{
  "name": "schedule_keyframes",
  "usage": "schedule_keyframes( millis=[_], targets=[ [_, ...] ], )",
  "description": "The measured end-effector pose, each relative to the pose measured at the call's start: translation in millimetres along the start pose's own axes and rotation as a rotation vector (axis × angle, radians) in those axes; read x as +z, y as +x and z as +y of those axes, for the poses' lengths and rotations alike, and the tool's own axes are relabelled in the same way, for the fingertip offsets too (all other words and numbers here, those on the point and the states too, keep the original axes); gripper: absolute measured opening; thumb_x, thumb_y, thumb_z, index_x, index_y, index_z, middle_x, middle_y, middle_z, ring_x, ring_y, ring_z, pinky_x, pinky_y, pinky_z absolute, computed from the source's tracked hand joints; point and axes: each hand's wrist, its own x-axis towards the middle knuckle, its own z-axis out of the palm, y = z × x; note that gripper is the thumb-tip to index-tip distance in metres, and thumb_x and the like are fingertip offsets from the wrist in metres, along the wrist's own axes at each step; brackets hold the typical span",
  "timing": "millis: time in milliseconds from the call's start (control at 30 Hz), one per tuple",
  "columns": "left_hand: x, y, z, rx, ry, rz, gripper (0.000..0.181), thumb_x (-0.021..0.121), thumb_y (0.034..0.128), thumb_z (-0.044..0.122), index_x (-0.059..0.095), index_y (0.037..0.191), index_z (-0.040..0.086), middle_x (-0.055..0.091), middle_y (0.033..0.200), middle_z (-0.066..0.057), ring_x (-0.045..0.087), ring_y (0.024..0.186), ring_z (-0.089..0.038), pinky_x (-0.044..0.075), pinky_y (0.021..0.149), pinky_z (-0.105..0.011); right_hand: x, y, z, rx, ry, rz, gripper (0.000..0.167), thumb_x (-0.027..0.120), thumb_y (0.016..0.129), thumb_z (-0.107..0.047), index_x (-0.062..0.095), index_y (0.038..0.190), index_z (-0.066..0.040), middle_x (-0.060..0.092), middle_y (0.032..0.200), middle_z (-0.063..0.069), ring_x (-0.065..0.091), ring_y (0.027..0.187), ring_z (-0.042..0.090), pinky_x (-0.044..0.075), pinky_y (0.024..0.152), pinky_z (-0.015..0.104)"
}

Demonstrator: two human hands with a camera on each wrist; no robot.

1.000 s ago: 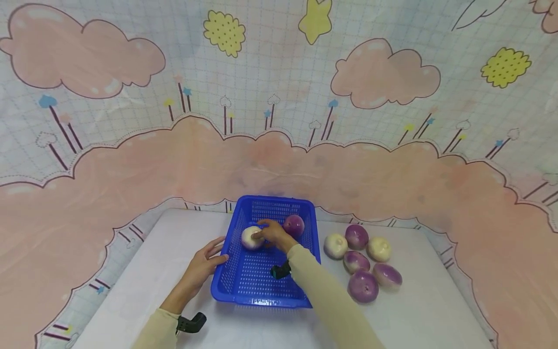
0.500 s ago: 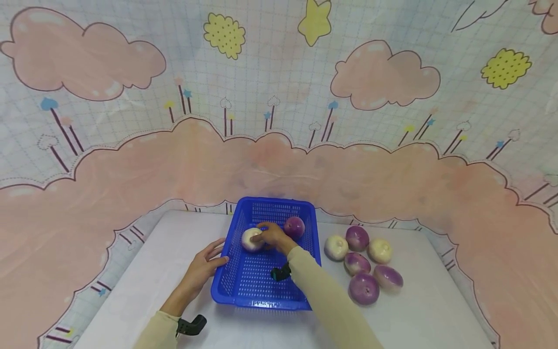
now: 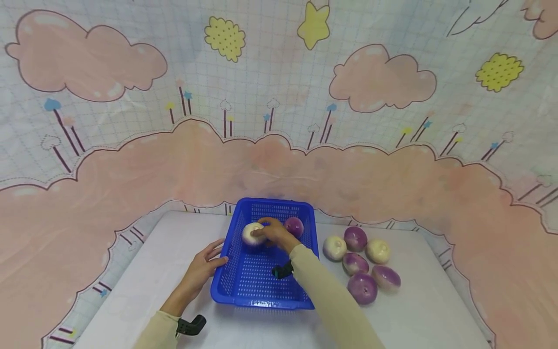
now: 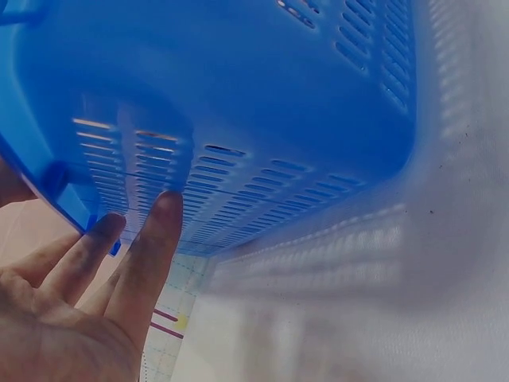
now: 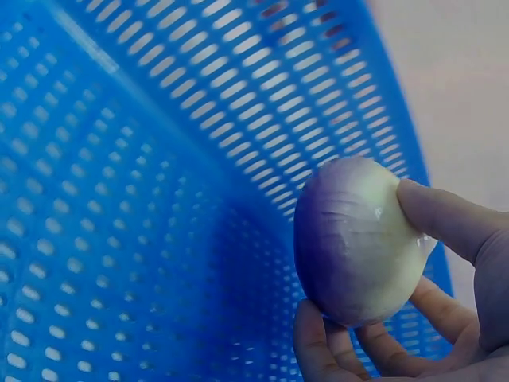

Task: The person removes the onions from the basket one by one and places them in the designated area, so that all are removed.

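Observation:
My right hand (image 3: 276, 233) grips a white-and-purple turnip (image 3: 253, 234) inside the blue plastic basket (image 3: 261, 304). In the right wrist view, the thumb presses the pale side of the turnip (image 5: 358, 243) and the other fingers curl beneath it; the turnip appears held above the basket floor. Another turnip, mostly purple (image 3: 294, 227), lies at the far right inside the basket. At the basket's left side, my left hand (image 3: 201, 269) holds the rim, thumb over it. Its fingers (image 4: 151, 263) reach against the slotted outer wall in the left wrist view.
Right of the basket, several turnips lie grouped on the white table (image 3: 429, 291), among them a pale one (image 3: 378, 251) and a purple one (image 3: 363, 288). A patterned cloth (image 3: 279, 165) hangs behind the table and around its sides.
The turnip in my right hand has risen slightly toward the far end of the basket. My left hand stays at the basket's left rim. The head view has shifted a little.

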Motion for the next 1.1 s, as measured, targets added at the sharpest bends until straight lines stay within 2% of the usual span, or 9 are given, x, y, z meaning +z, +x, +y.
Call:
schedule_keyframes(
  millis=[333, 667, 833, 1100],
  targets=[
    [-1.5, -0.2, 1.4, -0.002, 0.001, 0.003, 0.062, 0.061, 0.0958, 0.022, 0.035, 0.152, 0.017, 0.041, 0.153, -0.021, 0.053, 0.130, -0.043, 0.051, 0.099, -0.053, -5, -14.1, -22, -0.056, 0.067, -0.022, 0.054, 0.077, 0.084, -0.014, 0.056, 0.134, -0.009, 0.055, 0.135, 0.017, 0.061, 0.115, 0.031, 0.054, 0.095, 0.053],
    [0.0, 0.3, -0.3, 0.000, 0.004, 0.007, 0.062, 0.061, 0.0957, 0.022, 0.035, 0.152, 0.017, 0.042, 0.153, -0.020, 0.053, 0.130, -0.042, 0.051, 0.099, -0.052, -11, -35.1, -36, -0.131, 0.037, -0.075, 0.052, 0.078, 0.083, -0.016, 0.058, 0.131, -0.014, 0.060, 0.124, 0.015, 0.063, 0.107, 0.025, 0.055, 0.094, 0.050],
    [0.2, 0.1, 0.8, -0.001, -0.004, 0.003, 0.062, 0.062, 0.0955, 0.022, 0.035, 0.151, 0.016, 0.042, 0.153, -0.021, 0.053, 0.130, -0.042, 0.051, 0.099, -0.052, -12, -46.7, -40, -0.170, 0.014, -0.093, 0.052, 0.079, 0.082, -0.017, 0.059, 0.130, -0.014, 0.059, 0.130, 0.014, 0.063, 0.111, 0.027, 0.055, 0.094, 0.049],
    [0.7, -0.9, 2.3, -0.008, -0.009, -0.006, 0.063, 0.061, 0.0954, 0.022, 0.034, 0.152, 0.016, 0.040, 0.154, -0.021, 0.051, 0.132, -0.043, 0.051, 0.100, -0.053, -14, -66.2, -46, -0.212, -0.043, -0.097, 0.054, 0.080, 0.081, -0.019, 0.059, 0.131, -0.017, 0.058, 0.133, 0.013, 0.064, 0.111, 0.027, 0.059, 0.087, 0.040]
  ],
)
